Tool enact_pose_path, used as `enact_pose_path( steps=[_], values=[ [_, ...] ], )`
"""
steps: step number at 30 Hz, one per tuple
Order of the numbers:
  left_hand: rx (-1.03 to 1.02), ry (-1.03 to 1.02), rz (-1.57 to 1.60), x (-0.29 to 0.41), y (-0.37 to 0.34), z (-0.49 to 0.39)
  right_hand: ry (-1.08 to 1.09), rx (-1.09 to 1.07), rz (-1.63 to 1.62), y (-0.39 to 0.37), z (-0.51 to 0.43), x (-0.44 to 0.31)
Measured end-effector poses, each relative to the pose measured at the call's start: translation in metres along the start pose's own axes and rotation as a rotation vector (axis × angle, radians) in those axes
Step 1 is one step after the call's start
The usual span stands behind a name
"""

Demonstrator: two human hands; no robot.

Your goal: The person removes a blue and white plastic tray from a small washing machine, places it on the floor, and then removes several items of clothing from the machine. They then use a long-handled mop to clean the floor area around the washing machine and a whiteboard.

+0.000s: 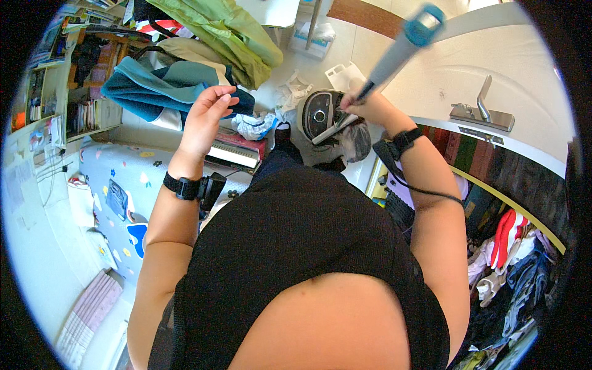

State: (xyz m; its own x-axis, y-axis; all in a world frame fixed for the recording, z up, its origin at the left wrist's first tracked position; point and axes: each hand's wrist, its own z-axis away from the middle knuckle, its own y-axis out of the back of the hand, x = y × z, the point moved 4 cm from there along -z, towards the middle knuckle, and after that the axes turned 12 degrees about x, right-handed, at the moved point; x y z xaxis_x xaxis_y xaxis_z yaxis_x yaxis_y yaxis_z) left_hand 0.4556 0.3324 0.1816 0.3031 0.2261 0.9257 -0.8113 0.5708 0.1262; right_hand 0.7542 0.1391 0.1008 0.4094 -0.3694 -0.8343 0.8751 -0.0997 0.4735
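Observation:
My right hand (363, 104) is closed around the dark lower end of a long grey tool with a teal end (397, 53); motion blurs it, and its exact kind cannot be told. A pale bar with a dark edge (335, 130) lies just under that hand. Below and to its left stands a rounded grey-and-black object with a round knob (319, 115), beside a translucent plastic bag (356, 141). My left hand (212, 111) is raised with loosely bent fingers and nothing visible in it, in front of a teal cloth item (157, 85). Both wrists wear black straps.
Green fabric (231, 37) hangs at the upper left, near bookshelves (88, 111). A patterned bedcover (125, 185) spreads on the left. Crumpled white material (254, 126) lies near my foot. To the right are a white door with a metal handle (485, 99) and heaped clothes (513, 259).

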Motion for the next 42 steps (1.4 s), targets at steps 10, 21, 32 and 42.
enact_pose_path(
  steps=[10,21,32,42],
  values=[
    [0.042,0.009,-0.022,-0.001,0.005,0.004,0.14,0.252,-0.059,0.029,-0.026,-0.012],
    [0.028,-0.024,0.013,0.004,0.004,0.003,0.263,0.359,0.243,0.06,-0.024,-0.038],
    [0.035,-0.021,-0.006,-0.001,0.011,-0.001,-0.008,0.022,0.021,0.031,-0.014,-0.024],
    [0.049,-0.007,0.031,-0.002,0.01,0.0,0.235,0.466,0.15,0.065,-0.029,-0.014]
  ],
)
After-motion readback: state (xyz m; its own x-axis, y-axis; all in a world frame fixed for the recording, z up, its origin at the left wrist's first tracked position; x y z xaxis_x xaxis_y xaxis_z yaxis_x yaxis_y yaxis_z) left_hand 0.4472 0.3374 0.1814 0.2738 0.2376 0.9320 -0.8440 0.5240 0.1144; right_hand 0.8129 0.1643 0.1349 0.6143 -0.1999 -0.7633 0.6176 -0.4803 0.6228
